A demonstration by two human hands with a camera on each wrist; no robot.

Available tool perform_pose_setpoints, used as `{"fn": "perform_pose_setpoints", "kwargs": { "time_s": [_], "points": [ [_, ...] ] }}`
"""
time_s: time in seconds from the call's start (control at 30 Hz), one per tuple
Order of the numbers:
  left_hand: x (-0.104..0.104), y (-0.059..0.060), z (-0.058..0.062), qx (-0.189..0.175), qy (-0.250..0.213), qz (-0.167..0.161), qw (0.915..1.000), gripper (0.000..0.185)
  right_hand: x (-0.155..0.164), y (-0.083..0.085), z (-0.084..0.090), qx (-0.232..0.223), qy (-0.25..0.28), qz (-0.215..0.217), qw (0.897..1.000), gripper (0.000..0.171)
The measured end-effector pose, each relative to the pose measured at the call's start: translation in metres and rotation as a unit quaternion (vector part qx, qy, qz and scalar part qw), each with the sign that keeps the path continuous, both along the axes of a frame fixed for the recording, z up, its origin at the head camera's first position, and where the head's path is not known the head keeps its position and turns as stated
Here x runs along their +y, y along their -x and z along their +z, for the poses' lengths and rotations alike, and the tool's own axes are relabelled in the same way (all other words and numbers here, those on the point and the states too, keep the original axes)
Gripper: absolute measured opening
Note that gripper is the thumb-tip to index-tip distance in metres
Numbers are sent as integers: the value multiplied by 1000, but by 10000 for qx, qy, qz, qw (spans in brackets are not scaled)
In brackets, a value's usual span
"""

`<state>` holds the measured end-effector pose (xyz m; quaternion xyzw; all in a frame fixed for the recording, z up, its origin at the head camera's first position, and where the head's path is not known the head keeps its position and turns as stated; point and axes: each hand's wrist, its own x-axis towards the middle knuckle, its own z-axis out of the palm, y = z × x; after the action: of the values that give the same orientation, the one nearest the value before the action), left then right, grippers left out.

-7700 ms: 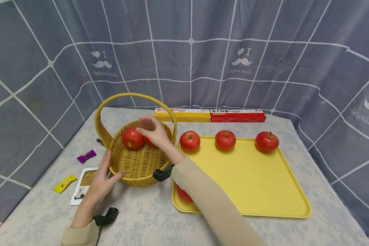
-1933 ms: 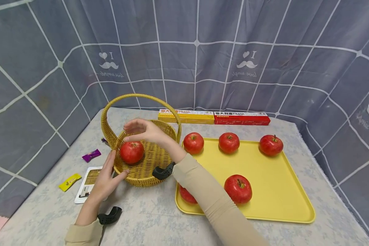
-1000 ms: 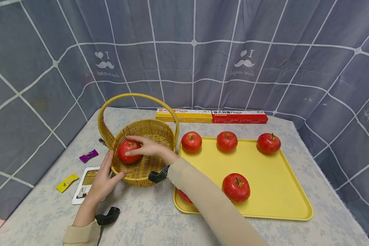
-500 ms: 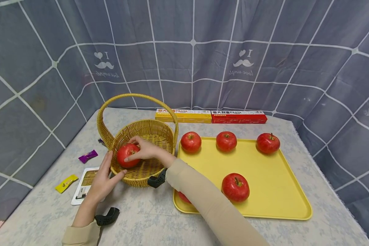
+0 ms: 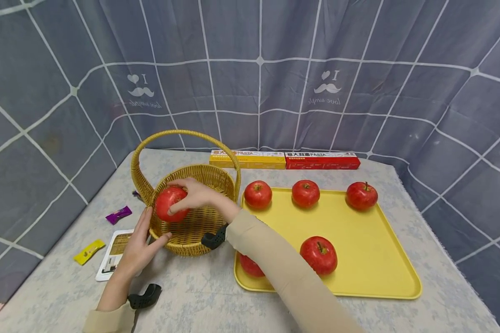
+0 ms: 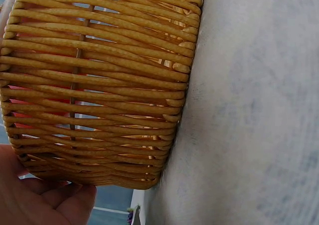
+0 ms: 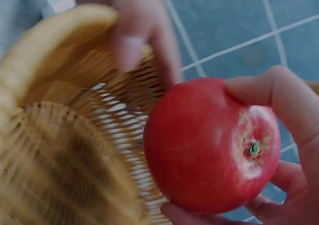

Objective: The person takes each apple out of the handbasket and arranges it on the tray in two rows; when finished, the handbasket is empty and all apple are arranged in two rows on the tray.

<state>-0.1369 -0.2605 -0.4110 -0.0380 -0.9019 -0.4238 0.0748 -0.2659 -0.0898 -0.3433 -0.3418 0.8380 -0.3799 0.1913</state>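
Red apple (image 5: 171, 204) gripped by right hand (image 5: 196, 196); left hand (image 5: 139, 245) flat against basket (image 5: 193, 229), fingers partly hidden.

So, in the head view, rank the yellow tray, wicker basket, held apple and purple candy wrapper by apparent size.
1. yellow tray
2. wicker basket
3. apple gripped by the right hand
4. purple candy wrapper

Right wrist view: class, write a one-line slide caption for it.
The right hand grips a red apple beside the woven basket rim.

Two pasta boxes, one yellow (image 5: 247, 158) and one red (image 5: 322, 160), lie end to end against the grey curtain (image 5: 258, 69). A purple wrapper (image 5: 118, 214), a yellow wrapper (image 5: 88, 251) and a card (image 5: 114, 253) lie left.
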Motion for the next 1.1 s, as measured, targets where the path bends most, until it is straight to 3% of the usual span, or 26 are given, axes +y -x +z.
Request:
{"fn": "perform_pose_setpoints", "kwargs": {
  "time_s": [0.27, 0.6, 0.87, 1.1],
  "points": [
    [1, 0, 0, 40, -20, 1, 10000, 89, 44, -8, 48, 282, 383, 340, 9983, 78],
    [1, -1, -3, 183, -92, -48, 9998, 89, 132, -22, 84, 707, 774, 585, 9928, 77],
    [2, -1, -3, 209, -222, -73, 9995, 89, 206, -26, 85, 547, 1235, 43, 9908, 76],
    [1, 0, -4, 218, -261, -106, 9994, 88, 277, -37, 71, 573, 1021, -659, 9909, 86]
  ]
}}
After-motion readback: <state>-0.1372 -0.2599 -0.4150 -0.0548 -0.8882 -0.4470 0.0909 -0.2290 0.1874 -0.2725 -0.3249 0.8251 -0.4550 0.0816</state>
